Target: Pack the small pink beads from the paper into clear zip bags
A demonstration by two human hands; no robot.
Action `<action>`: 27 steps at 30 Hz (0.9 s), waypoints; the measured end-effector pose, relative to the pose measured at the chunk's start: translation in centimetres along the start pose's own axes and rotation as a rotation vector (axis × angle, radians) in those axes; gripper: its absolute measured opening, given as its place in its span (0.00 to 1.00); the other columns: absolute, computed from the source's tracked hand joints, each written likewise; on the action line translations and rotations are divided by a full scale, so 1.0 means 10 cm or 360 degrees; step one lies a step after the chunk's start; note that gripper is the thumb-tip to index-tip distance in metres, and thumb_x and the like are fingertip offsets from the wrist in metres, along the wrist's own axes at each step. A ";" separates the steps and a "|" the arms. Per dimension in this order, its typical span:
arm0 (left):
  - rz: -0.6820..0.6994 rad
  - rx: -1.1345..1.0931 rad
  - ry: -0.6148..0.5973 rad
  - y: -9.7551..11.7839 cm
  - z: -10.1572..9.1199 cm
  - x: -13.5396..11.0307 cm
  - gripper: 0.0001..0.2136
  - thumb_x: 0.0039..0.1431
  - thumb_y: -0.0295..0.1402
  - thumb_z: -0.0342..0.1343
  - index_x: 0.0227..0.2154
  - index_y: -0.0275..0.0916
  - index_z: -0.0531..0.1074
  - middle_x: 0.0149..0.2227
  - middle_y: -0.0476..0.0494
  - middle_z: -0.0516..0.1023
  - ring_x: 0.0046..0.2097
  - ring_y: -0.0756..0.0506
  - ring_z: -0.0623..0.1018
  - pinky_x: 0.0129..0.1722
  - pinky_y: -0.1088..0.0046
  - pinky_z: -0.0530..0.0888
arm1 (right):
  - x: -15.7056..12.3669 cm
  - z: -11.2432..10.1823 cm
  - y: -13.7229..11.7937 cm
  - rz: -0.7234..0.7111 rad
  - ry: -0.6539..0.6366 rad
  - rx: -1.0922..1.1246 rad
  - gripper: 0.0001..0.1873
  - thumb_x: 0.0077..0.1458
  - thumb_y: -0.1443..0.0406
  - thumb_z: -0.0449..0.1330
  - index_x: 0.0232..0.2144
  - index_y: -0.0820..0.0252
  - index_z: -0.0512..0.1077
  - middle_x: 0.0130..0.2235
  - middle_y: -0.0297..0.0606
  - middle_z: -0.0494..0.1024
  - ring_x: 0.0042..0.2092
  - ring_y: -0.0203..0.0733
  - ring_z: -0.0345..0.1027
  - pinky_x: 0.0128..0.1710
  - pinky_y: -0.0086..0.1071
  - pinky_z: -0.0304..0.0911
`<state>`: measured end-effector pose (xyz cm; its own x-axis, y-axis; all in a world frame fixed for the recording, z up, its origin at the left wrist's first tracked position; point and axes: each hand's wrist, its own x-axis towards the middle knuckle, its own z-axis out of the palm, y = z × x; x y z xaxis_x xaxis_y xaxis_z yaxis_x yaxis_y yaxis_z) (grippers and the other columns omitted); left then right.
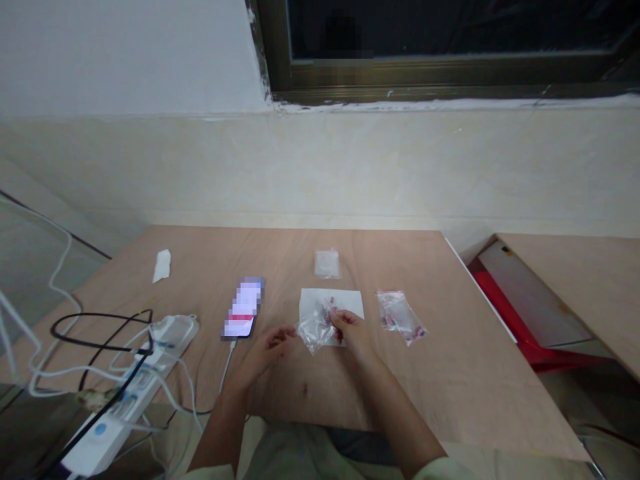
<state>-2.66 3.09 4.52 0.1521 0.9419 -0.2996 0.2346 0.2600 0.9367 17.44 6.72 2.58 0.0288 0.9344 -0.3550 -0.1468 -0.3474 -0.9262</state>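
Note:
My right hand (351,331) is shut on the top of a crumpled clear plastic bag (315,328), which holds something small and pink. The bag hangs over a white paper sheet (347,303). My left hand (267,351) reaches in from the left, its fingertips at the bag's left edge. Whether they grip the bag, I cannot tell. To the right of the paper lies a clear bag of pink items (401,317). A small, pale clear bag (327,264) lies beyond the paper.
The hands work over a plywood table (450,360). On it are a smartphone (243,308) with a white cable and a white paper scrap (161,265). A white power strip (135,393) and tangled cables lie at left. A red chair frame (505,287) stands beyond the right edge.

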 end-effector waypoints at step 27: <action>0.0439 0.0562 -0.0140 0.56 0.21 0.30 0.09 0.50 0.35 0.49 0.23 0.36 0.70 0.23 0.50 0.69 0.28 0.51 0.68 0.29 0.78 0.64 | -0.18 -0.16 -0.45 -0.0406 -0.0221 -0.0547 0.12 0.41 0.59 0.57 0.17 0.61 0.64 0.19 0.31 0.64 0.24 0.34 0.57 0.25 0.27 0.53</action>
<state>1.09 6.90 8.46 0.3322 0.9401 -0.0759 0.4843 -0.1010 0.8690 19.64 6.42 7.16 -0.1147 0.9871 -0.1114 0.1854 -0.0889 -0.9786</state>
